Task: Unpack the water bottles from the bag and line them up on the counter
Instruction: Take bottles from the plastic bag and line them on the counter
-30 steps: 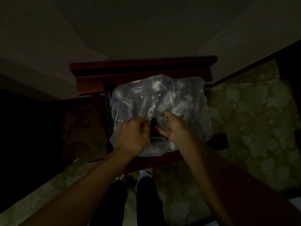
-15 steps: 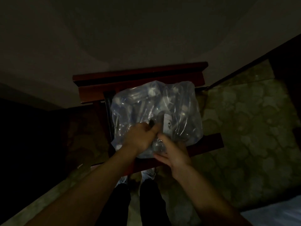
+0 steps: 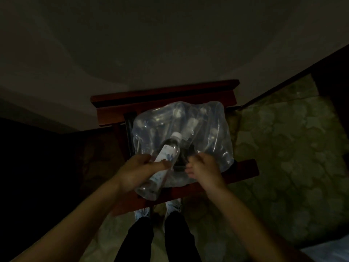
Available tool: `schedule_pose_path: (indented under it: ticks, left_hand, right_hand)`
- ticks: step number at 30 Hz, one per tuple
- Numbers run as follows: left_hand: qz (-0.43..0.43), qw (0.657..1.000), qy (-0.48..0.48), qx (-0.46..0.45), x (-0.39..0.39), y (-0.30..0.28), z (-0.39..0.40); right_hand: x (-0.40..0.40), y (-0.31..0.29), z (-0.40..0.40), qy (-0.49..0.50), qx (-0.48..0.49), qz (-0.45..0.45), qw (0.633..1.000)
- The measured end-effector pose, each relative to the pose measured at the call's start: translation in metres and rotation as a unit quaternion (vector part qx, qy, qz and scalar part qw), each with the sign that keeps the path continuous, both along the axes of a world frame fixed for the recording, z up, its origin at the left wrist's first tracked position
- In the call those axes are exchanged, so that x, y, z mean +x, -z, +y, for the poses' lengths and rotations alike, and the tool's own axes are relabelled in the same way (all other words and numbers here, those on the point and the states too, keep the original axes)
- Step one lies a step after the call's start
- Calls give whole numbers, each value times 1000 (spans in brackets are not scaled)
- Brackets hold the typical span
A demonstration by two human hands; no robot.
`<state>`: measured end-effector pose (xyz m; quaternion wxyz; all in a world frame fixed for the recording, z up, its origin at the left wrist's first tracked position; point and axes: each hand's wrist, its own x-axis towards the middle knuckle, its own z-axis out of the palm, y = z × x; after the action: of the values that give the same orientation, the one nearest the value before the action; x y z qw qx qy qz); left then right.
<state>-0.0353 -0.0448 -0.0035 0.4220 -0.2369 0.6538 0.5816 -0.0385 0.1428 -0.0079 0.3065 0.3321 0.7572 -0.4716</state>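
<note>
A clear plastic bag (image 3: pixel 213 129) with several water bottles inside lies on a dark red wooden chair (image 3: pixel 164 95). My left hand (image 3: pixel 136 171) grips a clear water bottle (image 3: pixel 166 157) around its labelled middle, white cap pointing away from me, out of the bag and above its near edge. My right hand (image 3: pixel 204 167) is at the torn opening of the bag, fingers curled at the plastic there; whether it grips the plastic is unclear in the dim light.
The chair stands against a pale wall (image 3: pixel 170 44). Patterned green floor (image 3: pixel 283 148) spreads to the right. My legs and shoes (image 3: pixel 158 210) are just below the chair seat. A pale blue surface (image 3: pixel 328 250) shows at the bottom right corner.
My left hand has drawn one bottle out of the bag toward me. My right hand has moved from under the bottle to the right side of the bag opening.
</note>
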Motion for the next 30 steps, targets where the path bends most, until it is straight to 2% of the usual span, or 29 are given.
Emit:
schedule_pose_path:
  ticks: [4,8,14,21,26,30]
  left_hand:
    - [-7,999,2,40,10,-8,-29]
    - [15,997,-44,65,11,-5,-49]
    - [16,986,-133,98,7,19,-53]
    - [37,984,-143,100,-1,30,-40]
    - [45,986,-129,100,-5,34,-33]
    - [45,987,-121,93,-6,36,-28]
  right_hand:
    - [-27,40,0,-61,29,-24,997]
    - [-53,76,-5,-118,67,-32,990]
    - [-64,121,-4,-64,193,-64,977]
    - [-61,154,-8,41,110,-160,980]
    - [-59,165,-5,40,108,-198,973]
    - [-57,162,-8,53,108,-186,975]
